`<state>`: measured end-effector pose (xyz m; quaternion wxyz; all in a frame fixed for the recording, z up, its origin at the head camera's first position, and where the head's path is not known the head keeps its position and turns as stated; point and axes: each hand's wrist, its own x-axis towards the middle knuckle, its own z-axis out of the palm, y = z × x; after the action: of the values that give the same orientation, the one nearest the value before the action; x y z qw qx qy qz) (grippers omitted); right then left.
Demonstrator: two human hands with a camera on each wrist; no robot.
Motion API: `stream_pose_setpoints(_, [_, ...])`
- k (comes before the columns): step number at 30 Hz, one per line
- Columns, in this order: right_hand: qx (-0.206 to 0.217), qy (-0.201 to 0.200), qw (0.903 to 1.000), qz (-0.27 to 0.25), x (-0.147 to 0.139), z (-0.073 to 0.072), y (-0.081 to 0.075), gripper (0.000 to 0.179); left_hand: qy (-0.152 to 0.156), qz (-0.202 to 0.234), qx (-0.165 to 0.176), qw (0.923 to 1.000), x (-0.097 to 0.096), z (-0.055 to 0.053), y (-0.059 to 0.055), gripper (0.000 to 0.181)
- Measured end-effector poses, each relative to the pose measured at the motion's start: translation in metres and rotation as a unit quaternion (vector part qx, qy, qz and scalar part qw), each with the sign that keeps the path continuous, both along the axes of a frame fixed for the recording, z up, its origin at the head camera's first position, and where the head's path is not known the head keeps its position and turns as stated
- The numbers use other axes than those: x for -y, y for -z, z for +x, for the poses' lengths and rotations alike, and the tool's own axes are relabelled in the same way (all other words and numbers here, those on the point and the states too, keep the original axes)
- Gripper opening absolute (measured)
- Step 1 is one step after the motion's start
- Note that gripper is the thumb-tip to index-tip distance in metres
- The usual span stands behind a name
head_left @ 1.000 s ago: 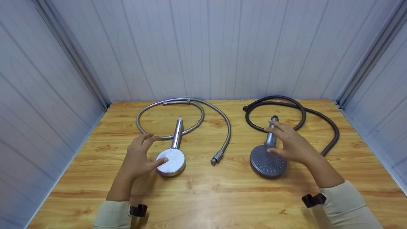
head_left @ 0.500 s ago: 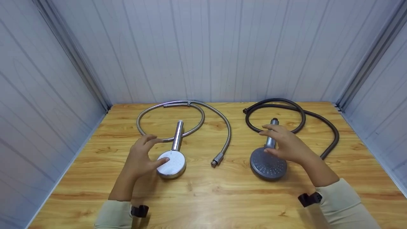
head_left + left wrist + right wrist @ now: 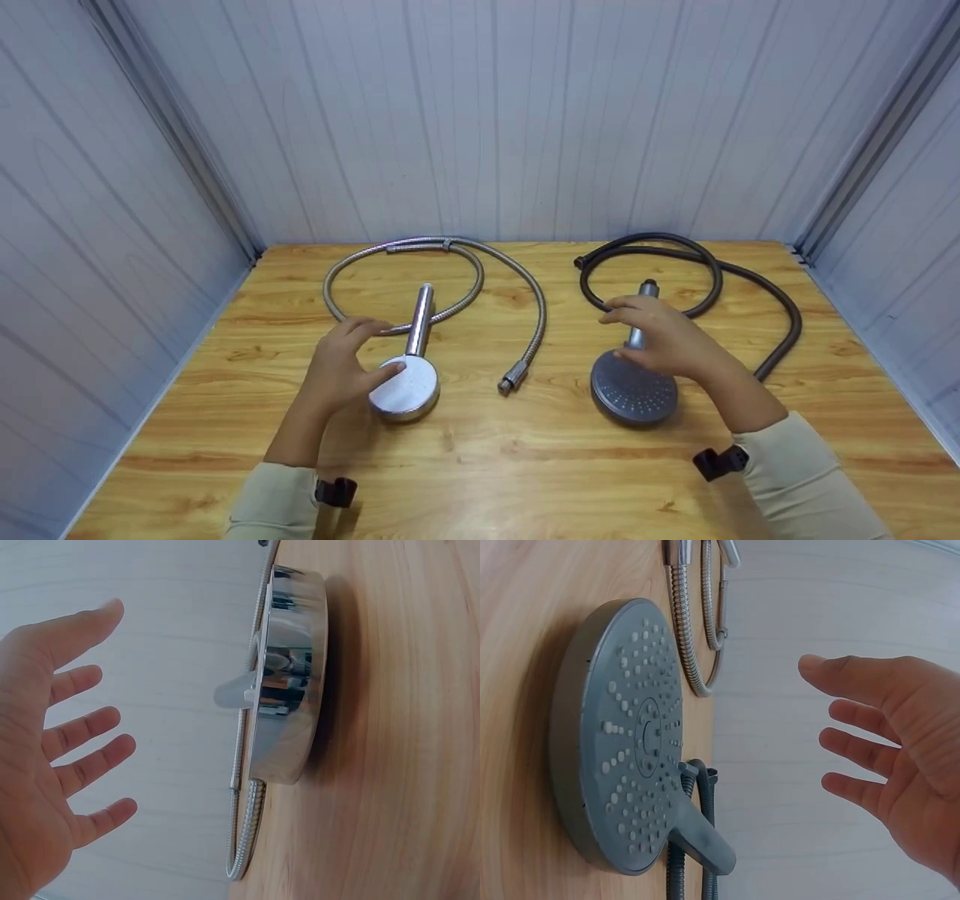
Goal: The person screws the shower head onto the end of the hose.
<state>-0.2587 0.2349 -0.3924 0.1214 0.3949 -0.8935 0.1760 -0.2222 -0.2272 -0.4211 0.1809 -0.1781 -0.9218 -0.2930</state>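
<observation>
A chrome shower head (image 3: pixel 409 394) with a white face lies on the table, its handle pointing away. My left hand (image 3: pixel 341 366) hovers above its left side, fingers spread and holding nothing; the left wrist view shows a gap between the hand and the chrome rim (image 3: pixel 292 682). On the right lies a grey shower head (image 3: pixel 636 390) with a nozzle-dotted face. Over its handle is my right hand (image 3: pixel 664 337), which hides part of that handle. In the right wrist view the relaxed fingers (image 3: pixel 859 750) stand apart from the grey shower head (image 3: pixel 630 742).
A silver metal hose (image 3: pixel 541 307) loops behind the chrome shower head, its end fitting (image 3: pixel 513 377) near the table's middle. A dark hose (image 3: pixel 787 315) coils behind the grey one. Pale panel walls (image 3: pixel 495 120) enclose the wooden table (image 3: pixel 480 472) at the back and sides.
My right hand has shifted slightly left over the grey shower head's handle. My left hand has drifted a little to the right. The shower heads and hoses lie as before.
</observation>
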Motion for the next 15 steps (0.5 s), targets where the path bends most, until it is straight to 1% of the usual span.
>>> stream_pose_setpoints(4, [0.003, -0.009, 0.9999, 0.006, 0.004, -0.001, -0.001, 0.040, 0.000, 0.004, 0.005, 1.0000, -0.003, -0.001, -0.002, 0.053])
stream_pose_setpoints(8, [0.017, -0.009, 0.9998, 0.009, 0.008, -0.001, -0.003, 0.040, 0.005, 0.010, 0.001, 0.9999, -0.007, -0.003, -0.002, 0.051])
stream_pose_setpoints(15, [0.028, -0.014, 0.9994, 0.014, 0.014, -0.003, -0.006, 0.039, 0.010, 0.021, -0.007, 0.9997, -0.011, -0.007, -0.002, 0.048])
